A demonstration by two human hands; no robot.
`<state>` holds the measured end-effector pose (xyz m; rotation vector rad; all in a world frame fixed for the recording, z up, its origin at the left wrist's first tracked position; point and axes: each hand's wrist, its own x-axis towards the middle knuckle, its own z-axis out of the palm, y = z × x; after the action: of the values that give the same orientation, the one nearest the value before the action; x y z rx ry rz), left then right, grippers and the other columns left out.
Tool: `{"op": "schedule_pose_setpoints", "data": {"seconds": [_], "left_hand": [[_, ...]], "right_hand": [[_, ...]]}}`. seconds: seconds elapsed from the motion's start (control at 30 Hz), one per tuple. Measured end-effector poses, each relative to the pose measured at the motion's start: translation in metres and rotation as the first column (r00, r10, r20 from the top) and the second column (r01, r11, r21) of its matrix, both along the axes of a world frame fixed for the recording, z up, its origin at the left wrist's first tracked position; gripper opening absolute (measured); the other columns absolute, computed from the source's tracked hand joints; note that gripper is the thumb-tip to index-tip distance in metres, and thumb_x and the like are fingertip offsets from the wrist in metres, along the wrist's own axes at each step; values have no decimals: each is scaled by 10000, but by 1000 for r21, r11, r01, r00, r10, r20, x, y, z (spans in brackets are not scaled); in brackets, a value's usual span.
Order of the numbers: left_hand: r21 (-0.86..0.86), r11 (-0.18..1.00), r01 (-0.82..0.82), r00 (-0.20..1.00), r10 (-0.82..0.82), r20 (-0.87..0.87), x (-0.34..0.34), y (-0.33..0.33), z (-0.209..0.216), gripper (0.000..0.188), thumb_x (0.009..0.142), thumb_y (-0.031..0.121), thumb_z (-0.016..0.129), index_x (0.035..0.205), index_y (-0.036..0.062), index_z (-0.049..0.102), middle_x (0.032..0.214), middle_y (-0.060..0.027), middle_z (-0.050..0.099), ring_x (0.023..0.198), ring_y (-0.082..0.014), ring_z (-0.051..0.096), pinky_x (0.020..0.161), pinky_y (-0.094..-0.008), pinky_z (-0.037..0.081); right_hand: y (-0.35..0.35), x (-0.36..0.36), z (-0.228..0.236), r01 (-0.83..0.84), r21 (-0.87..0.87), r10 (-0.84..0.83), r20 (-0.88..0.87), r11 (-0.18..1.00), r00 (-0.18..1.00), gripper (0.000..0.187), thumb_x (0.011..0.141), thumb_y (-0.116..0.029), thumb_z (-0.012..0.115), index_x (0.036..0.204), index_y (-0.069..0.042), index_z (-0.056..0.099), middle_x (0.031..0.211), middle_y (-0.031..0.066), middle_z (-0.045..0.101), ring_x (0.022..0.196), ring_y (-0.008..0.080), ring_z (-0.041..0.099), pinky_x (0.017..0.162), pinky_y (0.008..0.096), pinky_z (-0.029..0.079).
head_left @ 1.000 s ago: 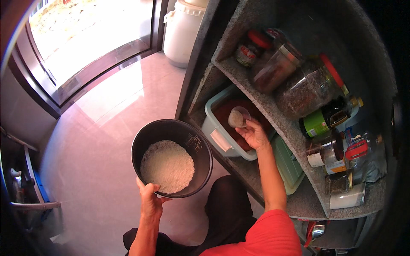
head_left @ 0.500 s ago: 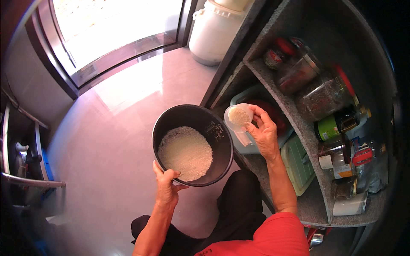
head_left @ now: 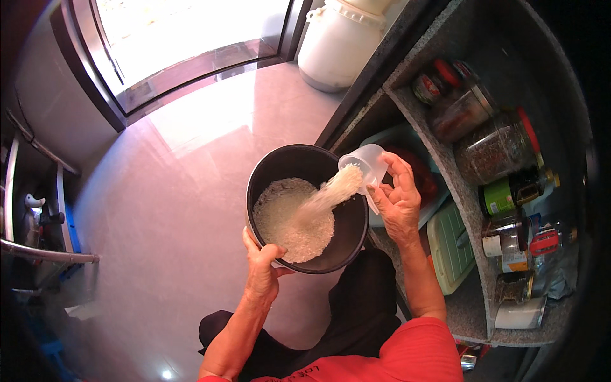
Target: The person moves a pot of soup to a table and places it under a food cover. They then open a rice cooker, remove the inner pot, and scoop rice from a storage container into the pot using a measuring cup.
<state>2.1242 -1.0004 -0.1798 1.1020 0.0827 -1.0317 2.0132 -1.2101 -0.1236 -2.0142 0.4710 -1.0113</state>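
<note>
A dark round cooking pot (head_left: pixel 347 237), like a rice cooker's inner pot, is held over the floor by my left hand (head_left: pixel 262 264), thumb over the near-left rim and fingers underneath. White rice (head_left: pixel 302 245) covers much of its bottom. My right hand (head_left: pixel 401 200) is closed on a clear plastic measuring cup (head_left: pixel 374 159), tipped sideways at the pot's upper right rim. A stream of rice pours from the cup's mouth into the pot. The cup's handle is partly hidden by my fingers.
At right, a stone-slab shelf (head_left: pixel 439 149) holds several jars and bottles, among them a red-lidded jar (head_left: pixel 499 149). Below are a pale tub (head_left: pixel 382 137) and a green-lidded box (head_left: pixel 449 248). A white barrel (head_left: pixel 340 48) stands by the glass door (head_left: pixel 191 44). A metal rack (head_left: pixel 51 254) is at left.
The cup, upright and filled with rice half a second ago, is now tilted and rice streams out. In the picture, pot and both hands sit slightly farther right.
</note>
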Motion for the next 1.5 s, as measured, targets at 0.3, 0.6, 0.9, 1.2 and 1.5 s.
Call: {"op": "schedule_pose_setpoints", "data": {"seconds": [0.3, 0.6, 0.9, 1.2, 1.5], "left_hand": [[46, 999, -19, 999, 21, -39, -1, -5, -10, 837, 619, 195, 555, 1363, 184, 172, 1195, -140, 398, 1029, -306, 488, 578, -447, 543], [16, 999, 32, 998, -31, -46, 0, -10, -17, 817, 611, 241, 523, 1370, 189, 225, 1262, -149, 361, 1059, -355, 475, 613, -488, 557], [-28, 999, -14, 994, 11, -111, 7, -8, -25, 703, 639, 236, 533, 1296, 115, 316, 1175, -164, 472, 960, -343, 581, 619, -494, 563], [84, 994, -70, 996, 73, -41, 5, -7, -18, 645, 671, 319, 550, 1223, 1, 448, 1138, -192, 569, 895, -322, 640, 589, -446, 591], [76, 996, -41, 999, 43, -31, 1, -4, -13, 617, 675, 340, 557, 1206, 44, 452, 1123, -172, 568, 935, -319, 609, 609, -480, 551]], "right_hand": [[8, -7, -18, 48, -478, -103, -91, 877, 991, 582, 670, 80, 699, 1210, -29, 509, 1282, 177, 446, 1127, 282, 504, 848, 339, 505], [-123, -66, -83, 647, -86, -646, -239, 758, 725, 444, 851, -213, 632, 1185, 38, 482, 1024, 167, 603, 961, 247, 580, 834, 353, 477], [-96, -91, -104, 513, -492, -686, -283, 704, 670, 337, 837, -248, 595, 1097, -33, 578, 1194, 184, 502, 1071, 374, 471, 892, 467, 394], [-53, -258, -79, 535, -490, -569, -822, 688, -21, 581, 775, -266, 630, 1264, 0, 461, 1277, 238, 426, 1159, 433, 423, 893, 575, 393], [-36, -310, -88, 318, -677, -731, -678, 663, 79, 321, 741, -92, 649, 1015, 10, 516, 1034, 213, 502, 985, 394, 512, 807, 466, 468]]}}
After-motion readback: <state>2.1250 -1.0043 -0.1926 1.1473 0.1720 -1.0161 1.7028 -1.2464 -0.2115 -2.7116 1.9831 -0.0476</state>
